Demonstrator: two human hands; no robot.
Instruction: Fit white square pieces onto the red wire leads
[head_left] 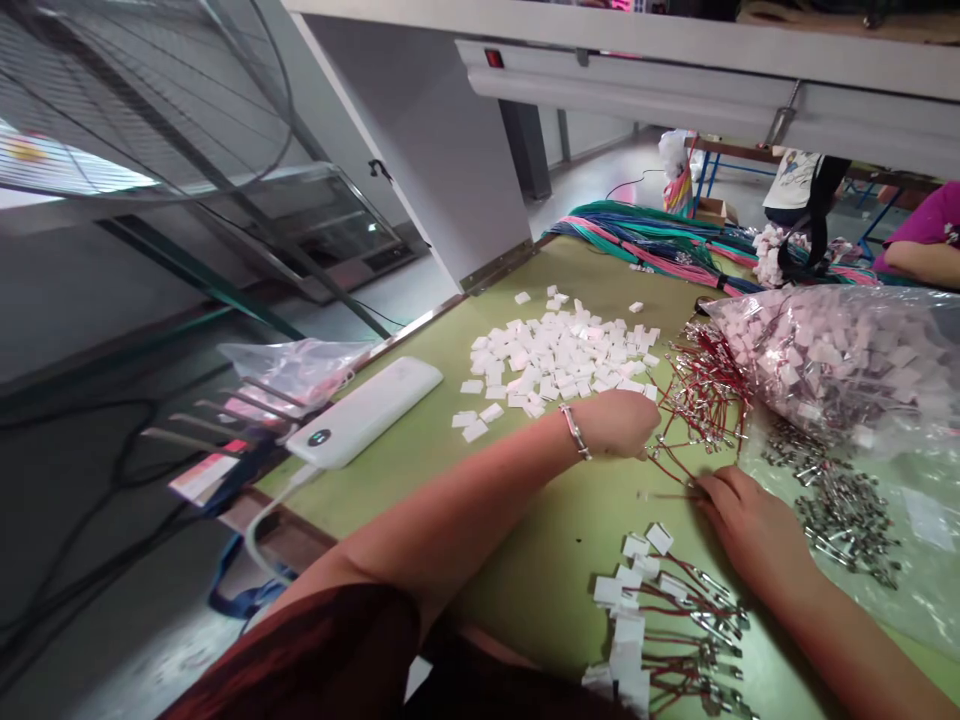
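Note:
My left hand (619, 420), a bracelet at its wrist, is closed at the left edge of a pile of red wires with metal ends (709, 390). A thin red wire (673, 467) runs from its fingertips toward my right hand (754, 525), whose thumb and fingers are pinched on the wire's other end. The left fingertips are partly hidden. Beyond the left hand lies a spread heap of small white plastic connector housings (562, 350). Nearer my body, red wires with white housings on one end (630, 600) and metal parts on the other lie in a row.
A clear bag of white pieces (840, 350) stands right of the wire pile. Loose metal parts (851, 510) lie on plastic beneath it. A white power bank (367, 415) rests at the left table edge. Bundled cables (652, 240) lie behind. A person's purple sleeve (926, 230) shows far right.

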